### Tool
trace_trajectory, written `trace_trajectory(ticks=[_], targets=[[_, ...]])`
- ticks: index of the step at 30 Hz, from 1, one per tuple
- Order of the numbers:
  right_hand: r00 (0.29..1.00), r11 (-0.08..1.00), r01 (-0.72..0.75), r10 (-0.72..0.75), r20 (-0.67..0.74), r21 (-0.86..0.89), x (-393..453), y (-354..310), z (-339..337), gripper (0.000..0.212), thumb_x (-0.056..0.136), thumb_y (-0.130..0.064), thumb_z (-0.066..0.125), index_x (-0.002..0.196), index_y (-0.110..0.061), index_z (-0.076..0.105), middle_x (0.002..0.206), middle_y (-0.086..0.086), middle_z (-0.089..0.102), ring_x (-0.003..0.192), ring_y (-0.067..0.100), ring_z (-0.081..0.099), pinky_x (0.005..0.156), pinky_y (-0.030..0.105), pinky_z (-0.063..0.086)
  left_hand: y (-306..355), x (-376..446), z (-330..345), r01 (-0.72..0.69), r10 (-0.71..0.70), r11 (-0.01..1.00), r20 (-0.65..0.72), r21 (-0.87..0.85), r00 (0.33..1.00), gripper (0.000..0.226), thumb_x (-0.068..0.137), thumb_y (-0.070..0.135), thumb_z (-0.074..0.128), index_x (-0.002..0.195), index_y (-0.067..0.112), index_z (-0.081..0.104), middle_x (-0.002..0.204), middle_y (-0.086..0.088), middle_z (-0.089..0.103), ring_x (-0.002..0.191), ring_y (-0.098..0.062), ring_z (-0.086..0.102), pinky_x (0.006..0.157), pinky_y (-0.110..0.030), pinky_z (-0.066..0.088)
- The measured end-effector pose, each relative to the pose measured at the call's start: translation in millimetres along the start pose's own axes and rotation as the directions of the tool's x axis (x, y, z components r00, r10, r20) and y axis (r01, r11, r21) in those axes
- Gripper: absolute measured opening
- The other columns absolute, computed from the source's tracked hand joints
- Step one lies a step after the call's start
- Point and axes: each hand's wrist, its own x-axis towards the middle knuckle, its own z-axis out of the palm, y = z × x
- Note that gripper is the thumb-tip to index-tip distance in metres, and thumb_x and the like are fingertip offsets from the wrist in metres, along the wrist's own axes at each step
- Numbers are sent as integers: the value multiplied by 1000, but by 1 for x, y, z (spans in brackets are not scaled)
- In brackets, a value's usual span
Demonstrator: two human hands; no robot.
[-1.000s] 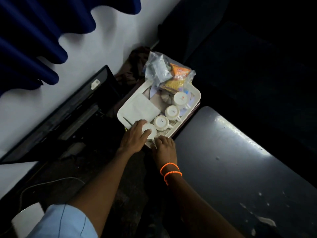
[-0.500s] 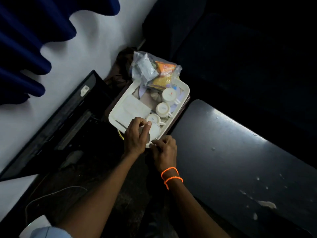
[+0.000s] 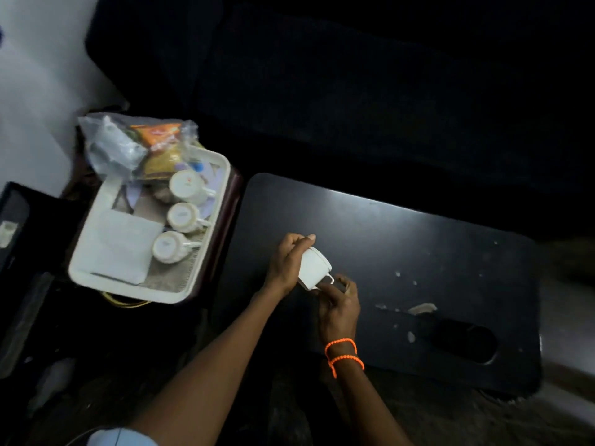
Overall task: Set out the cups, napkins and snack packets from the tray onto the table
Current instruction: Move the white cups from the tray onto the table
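Note:
A white cup (image 3: 313,267) is tilted in the air above the left part of the dark table (image 3: 418,252). My left hand (image 3: 288,262) grips its body and my right hand (image 3: 338,304), with orange bead bracelets at the wrist, holds it at the handle. The cream tray (image 3: 206,272) sits left of the table. On it three white cups (image 3: 180,217) lie in a row, white napkins (image 3: 119,246) lie flat beside them, and a clear bag of snack packets (image 3: 141,146) rests at its far end.
A white wall (image 3: 32,91) rises at the far left. A black flat panel (image 3: 19,226) lies left of the tray. The table surface has white chipped spots (image 3: 421,308) and an oval cut-out (image 3: 463,342) near its right front. Everything beyond the table is dark.
The cup nearest me has left the tray. Both hands have carried it right, over the table, and tipped it. My view has swung right.

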Motion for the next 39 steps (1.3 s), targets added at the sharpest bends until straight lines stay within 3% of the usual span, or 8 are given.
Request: trace_trajectory(ticks=[5, 10, 13, 16, 19, 25, 28, 39], targets=[[971, 960, -205, 224, -84, 190, 1, 34, -27, 20, 66, 11, 83, 78, -4, 79, 89, 8, 73, 79, 17, 69, 72, 6, 48, -8, 7, 57, 120, -140, 983, 146, 137, 979, 44, 72, 65, 62, 73, 22, 69, 80, 2, 64, 82, -21, 63, 75, -36, 47], [856, 794, -481, 516, 6, 372, 1, 78, -52, 15, 73, -3, 83, 79, -15, 80, 86, 1, 78, 81, 17, 73, 78, 30, 58, -24, -2, 104, 191, -245, 955, 241, 225, 939, 77, 58, 74, 55, 104, 18, 82, 114, -1, 74, 115, -25, 68, 108, -45, 50], [849, 801, -473, 526, -54, 367, -6, 101, -67, 13, 81, -7, 79, 84, -19, 80, 82, -9, 77, 81, 0, 72, 78, 20, 55, -36, -11, 130, 249, -315, 937, 286, 246, 905, 65, 59, 72, 60, 96, 24, 81, 114, 7, 75, 117, -20, 69, 110, -46, 50], [830, 831, -446, 523, -192, 333, -16, 118, -77, 25, 79, 3, 76, 84, -19, 65, 72, -13, 68, 67, -7, 65, 66, 6, 48, -45, -22, 153, 261, -336, 933, 339, 249, 879, 72, 60, 71, 62, 111, 25, 82, 129, 5, 75, 124, -17, 67, 115, -44, 47], [762, 786, -491, 596, -252, 376, -27, 139, -82, 36, 79, 8, 76, 101, -10, 54, 73, -6, 58, 63, -3, 59, 65, 10, 51, -57, -33, 172, 272, -362, 924, 384, 269, 850, 72, 59, 72, 63, 113, 26, 79, 129, 4, 75, 125, -14, 66, 117, -44, 45], [685, 727, -564, 677, -270, 391, -49, 174, -80, 34, 74, 14, 74, 68, -12, 53, 63, -2, 57, 64, 13, 55, 64, 25, 48, -78, -52, 189, 227, -395, 901, 479, 371, 784, 57, 71, 74, 60, 112, 41, 80, 117, 16, 78, 118, -8, 68, 114, -45, 48], [652, 691, -585, 712, -259, 425, -55, 184, -76, 34, 73, 20, 69, 66, -8, 53, 62, -2, 57, 63, 11, 56, 62, 15, 49, -87, -57, 193, 198, -378, 902, 483, 383, 790, 51, 73, 72, 61, 109, 42, 80, 113, 19, 78, 116, -5, 68, 113, -45, 50], [689, 715, -617, 692, -215, 327, -67, 195, -72, 29, 68, 19, 71, 68, -3, 54, 65, 4, 57, 64, 13, 53, 60, 7, 42, -103, -69, 186, 130, -311, 924, 510, 359, 802, 33, 71, 71, 57, 92, 55, 78, 104, 32, 75, 111, 4, 65, 111, -42, 50]])
